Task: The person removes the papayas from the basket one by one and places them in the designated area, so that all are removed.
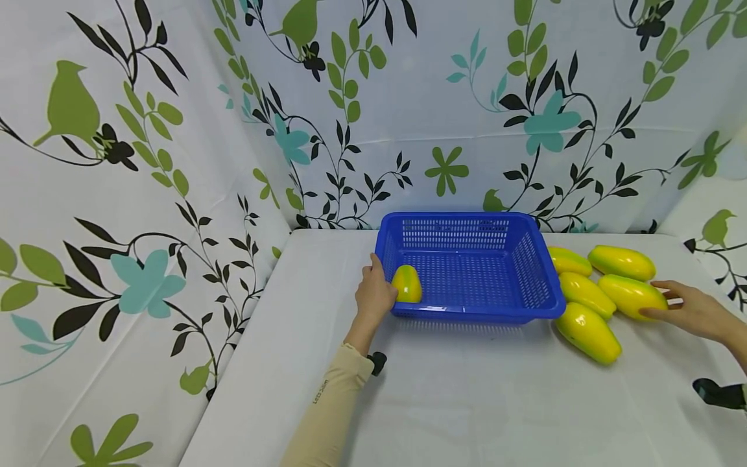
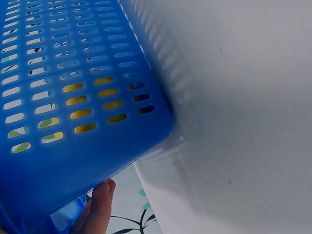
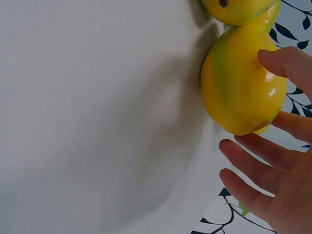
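A blue plastic basket (image 1: 473,313) with slotted walls stands on the white table, one yellow-green papaya (image 1: 406,284) lying inside its left end. My left hand (image 1: 375,290) grips the basket's left rim; in the left wrist view its fingers (image 2: 100,207) show at the rim, the rest mostly out of frame. Right of the basket lie several more papayas (image 1: 588,333). My right hand (image 1: 694,310) is at the right end of one papaya (image 3: 241,83). Its thumb lies against that fruit, while the other fingers are spread around and below the end, not closed round it.
Another papaya (image 1: 622,262) lies behind the one at my right hand, and one (image 1: 567,261) sits close against the basket's right wall. A patterned cloth (image 1: 373,130) hangs behind and left of the table (image 1: 467,395).
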